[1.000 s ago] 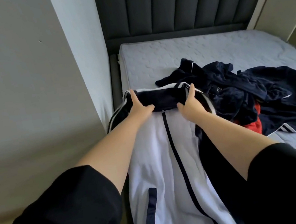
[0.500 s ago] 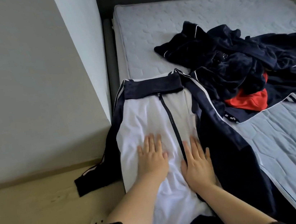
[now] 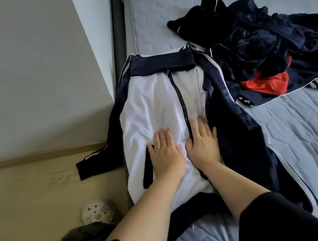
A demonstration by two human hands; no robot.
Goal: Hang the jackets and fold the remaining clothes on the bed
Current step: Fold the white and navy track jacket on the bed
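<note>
Both hands lie flat, palms down, on the lower front of a white track jacket (image 3: 148,105) with navy sleeves, and neither has hold of anything. The left hand (image 3: 166,155) has its fingers straight and close together, pressing the white cloth just left of the dark zipper (image 3: 179,99). The right hand (image 3: 203,147) lies the same way on the other side, its inner edge against the zipper line. The two thumbs are close to each other. Just outside the left hand's little finger, a navy pocket trim (image 3: 147,168) slants down toward the hem.

The jacket lies front-up along the left edge of the mattress (image 3: 308,141). Its zipper is closed, and its navy collar (image 3: 161,61) is at the far end, well beyond the fingertips. The left sleeve (image 3: 104,139) hangs over the side of the bed, its cuff over the wooden floor (image 3: 23,199). The right sleeve (image 3: 235,126) lies spread on the mattress just beside the right hand.

Beyond the right hand, farther up the bed and to the right, a heap of navy clothes (image 3: 263,31) lies crumpled. A red garment (image 3: 266,85) shows at its near edge. The heap comes right up to the jacket's right shoulder. Below the left forearm, a white clog (image 3: 97,210) stands on the floor.
</note>
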